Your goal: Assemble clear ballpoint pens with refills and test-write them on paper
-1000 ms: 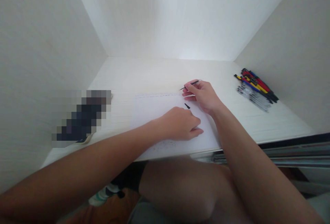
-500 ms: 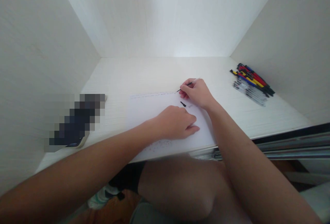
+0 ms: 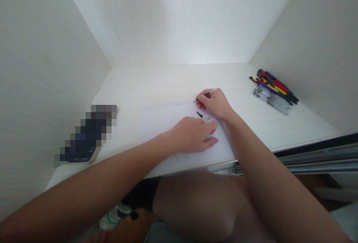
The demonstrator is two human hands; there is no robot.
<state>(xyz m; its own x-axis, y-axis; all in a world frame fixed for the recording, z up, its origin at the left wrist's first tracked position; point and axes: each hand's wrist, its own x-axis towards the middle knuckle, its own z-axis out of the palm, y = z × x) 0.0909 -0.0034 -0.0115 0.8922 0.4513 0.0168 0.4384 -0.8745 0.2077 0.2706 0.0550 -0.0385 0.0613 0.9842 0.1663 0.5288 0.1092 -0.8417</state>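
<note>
Pinched in my right hand (image 3: 214, 103) is a pen (image 3: 207, 94) with a clear barrel and a dark grip. Its tip meets the white paper (image 3: 156, 123) near the top edge, at the right end of rows of small handwriting. My left hand (image 3: 192, 134) lies across the middle of the sheet, its thumb and forefinger apart and nothing visible between them; its other fingers are hidden underneath. A small black pen cap (image 3: 199, 114) rests on the paper between the two hands. Faint marks show on the sheet's lower part, beside my left wrist.
A pile of red, yellow, blue and black pens (image 3: 275, 86) lies at the right wall, with several clear pens (image 3: 271, 100) beside it. At the left is a phone (image 3: 89, 155), mostly pixelated. White panels enclose the desk (image 3: 156, 82) on three sides.
The view has shifted slightly. My left thumb and forefinger look a little wider apart. My right hand keeps its hold on the pen, the tip still at the top line.
</note>
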